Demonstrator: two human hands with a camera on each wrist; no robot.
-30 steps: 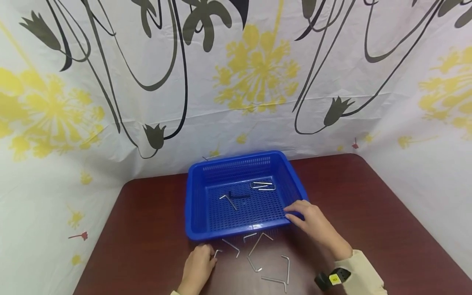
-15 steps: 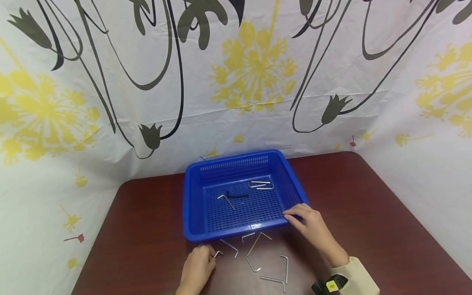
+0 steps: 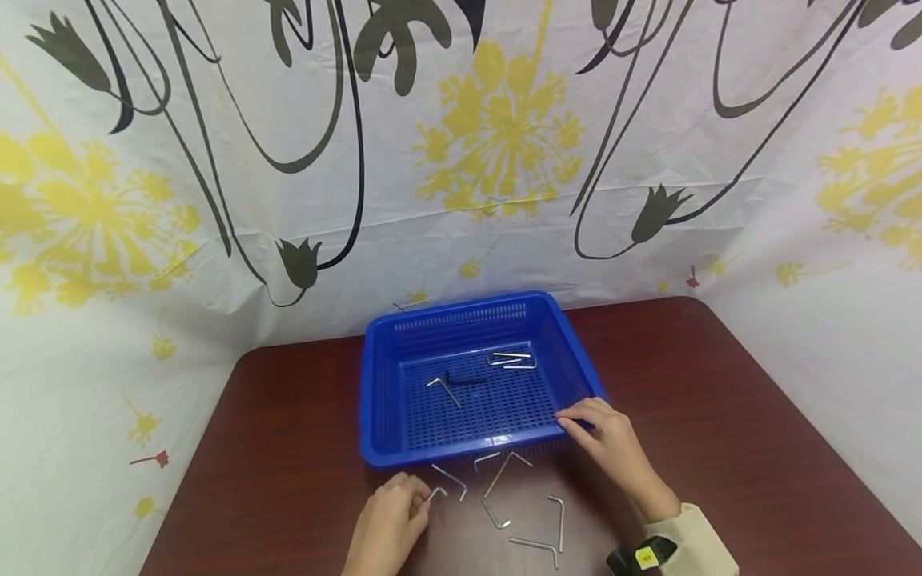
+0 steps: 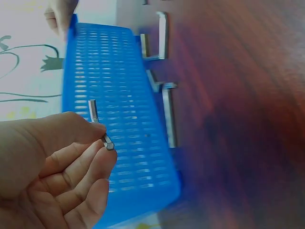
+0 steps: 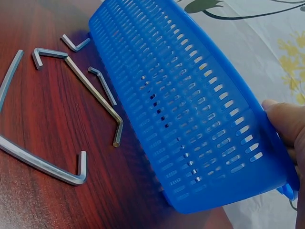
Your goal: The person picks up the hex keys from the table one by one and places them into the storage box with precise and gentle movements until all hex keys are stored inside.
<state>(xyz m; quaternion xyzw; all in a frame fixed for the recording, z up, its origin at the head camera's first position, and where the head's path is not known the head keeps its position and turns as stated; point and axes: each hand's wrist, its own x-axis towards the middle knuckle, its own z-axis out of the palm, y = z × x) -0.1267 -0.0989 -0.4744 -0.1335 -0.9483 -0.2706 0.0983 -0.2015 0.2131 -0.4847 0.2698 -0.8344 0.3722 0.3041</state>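
My left hand (image 3: 389, 520) pinches a small silver hex key (image 4: 93, 110) between thumb and fingertips, just in front of the blue plastic basket (image 3: 432, 453). In the left wrist view the key's short bent ends poke out on both sides of the thumb tip. At the basket's front right corner, my right hand (image 3: 612, 448) grips the rim, its thumb (image 5: 281, 117) on the outer side. Inside the basket lie a black hex key (image 3: 468, 382), a silver hex key (image 3: 450, 394) by it, and several more silver ones (image 3: 513, 361) toward the back right.
Several loose hex keys lie on the dark red table (image 3: 302, 448) before the basket, among them a brass-toned one (image 5: 93, 88) and a large silver one (image 5: 43, 164). A patterned white cloth (image 3: 403, 176) hangs behind and beside the table.
My left hand has shifted slightly right and brought the small hex key up with it, its bent end now turned more to the right. The right hand stays on the basket rim.
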